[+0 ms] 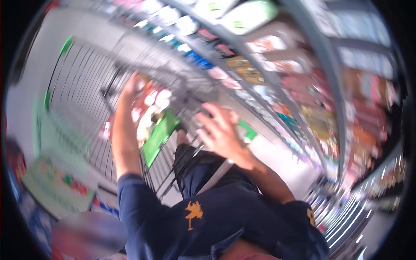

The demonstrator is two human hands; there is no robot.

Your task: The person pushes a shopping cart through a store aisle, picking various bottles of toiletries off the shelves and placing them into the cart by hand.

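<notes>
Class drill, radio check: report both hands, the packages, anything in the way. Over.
Left hand over shopping cart, at blurred packages, grip unclear. Right hand open, apparently empty. Green panel close by packages; no clear obstruction.

Your left hand (131, 83) was at blurred packages (151, 103) inside the wire cart (80, 82), its grip unclear. Your right hand (220, 131) hung, fingers spread, near the green panel (159, 139).

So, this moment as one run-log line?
left hand: at blurred packages in shopping cart, grip unclear | right hand: open | surroundings: stocked store shelves on the right
</notes>
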